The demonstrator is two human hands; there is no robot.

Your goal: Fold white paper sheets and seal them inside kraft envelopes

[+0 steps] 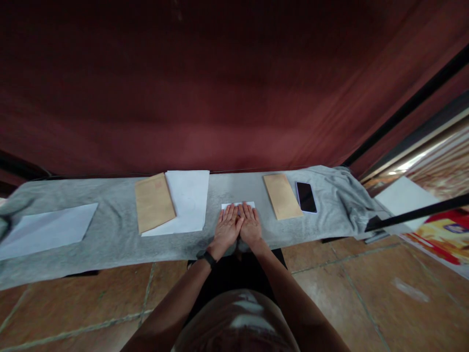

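Observation:
A small white piece of paper [238, 204] lies on the grey cloth, mostly covered by my hands. My left hand [227, 226] rests flat on it, fingers stretched out. Beside it, with the thumbs overlapping, my right hand [250, 226] also presses flat on the paper. To the right is a brown envelope [283, 196], and past it a dark-screened phone [306, 197]. On the left, another brown envelope [154, 203] partly overlaps white sheets of paper [189, 200].
The grey cloth [113, 239] covers a long narrow table. More white paper [51, 230] lies at its far left. A dark red curtain or panel [234, 98] rises right behind the table. Black bars [410, 105] and a colourful printed sheet [447, 234] are at the right.

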